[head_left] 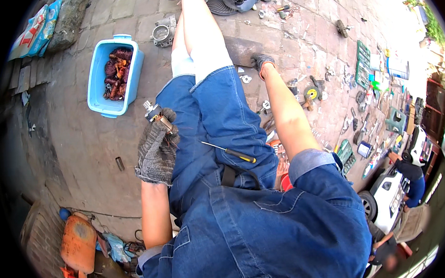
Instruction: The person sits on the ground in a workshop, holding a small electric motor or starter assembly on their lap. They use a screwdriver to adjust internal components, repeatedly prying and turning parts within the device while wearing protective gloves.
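My left hand (156,151), in a dirty grey knit glove, is closed around a small metal motor part (153,111) left of my thigh. Its silver toothed end sticks out past the fingers, and a copper-coloured piece shows beside the thumb. My right arm stretches forward to the right of my knees. The gloved right hand (264,65) is low over the paving, at the edge of a brown slab (242,51); its fingers are too small and dark to read. A screwdriver (229,152) with a yellow and black handle lies across my lap.
A light blue tub (93,85) of copper windings stands left of my legs. Ahead are a round metal housing (161,32) and a black fan part (221,2). Tools and loose parts spread rightward, around a green socket case (363,63). People and a white car (389,200) are far right.
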Demonstrator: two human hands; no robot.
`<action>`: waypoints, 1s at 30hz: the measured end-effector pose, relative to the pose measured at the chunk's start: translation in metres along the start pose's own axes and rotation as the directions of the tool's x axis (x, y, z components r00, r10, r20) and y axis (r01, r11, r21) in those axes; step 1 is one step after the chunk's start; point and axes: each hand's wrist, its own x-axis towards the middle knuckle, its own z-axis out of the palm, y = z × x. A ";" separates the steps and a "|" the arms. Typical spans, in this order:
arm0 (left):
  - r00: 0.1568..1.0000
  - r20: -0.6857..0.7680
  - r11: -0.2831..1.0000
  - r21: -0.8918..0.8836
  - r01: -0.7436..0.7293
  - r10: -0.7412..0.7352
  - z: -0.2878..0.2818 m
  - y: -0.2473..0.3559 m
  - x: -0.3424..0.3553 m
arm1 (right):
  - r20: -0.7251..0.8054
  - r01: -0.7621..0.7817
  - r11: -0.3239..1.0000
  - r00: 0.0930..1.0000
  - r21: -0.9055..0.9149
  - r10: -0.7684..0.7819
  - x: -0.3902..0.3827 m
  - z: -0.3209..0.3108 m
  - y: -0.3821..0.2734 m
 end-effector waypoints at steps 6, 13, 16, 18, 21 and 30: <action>0.999 -0.038 0.999 -0.034 0.020 -0.021 -0.008 -0.001 0.001 | 0.054 0.001 0.998 0.999 0.064 -0.005 -0.040 0.015 -0.019; 0.996 0.080 0.998 -0.061 0.031 -0.027 0.003 -0.006 -0.004 | 0.112 -0.037 0.826 0.993 0.563 -0.032 -0.086 -0.005 -0.009; 0.984 0.179 0.999 -0.050 0.020 -0.011 0.020 -0.006 -0.015 | 0.111 -0.020 0.787 0.992 0.617 -0.061 -0.117 -0.016 -0.007; 0.967 0.252 1.000 -0.009 0.027 -0.024 0.023 -0.006 -0.024 | 0.076 0.055 0.821 0.990 0.568 -0.118 -0.154 -0.019 -0.013; 0.952 0.305 0.999 0.052 0.002 -0.018 0.036 -0.005 -0.045 | -0.009 0.247 0.873 0.963 0.420 -0.268 -0.240 -0.021 -0.041; 0.917 0.396 0.987 0.159 -0.015 -0.050 0.051 -0.011 -0.104 | 0.157 0.718 0.674 0.656 0.174 -0.738 -0.483 0.008 -0.071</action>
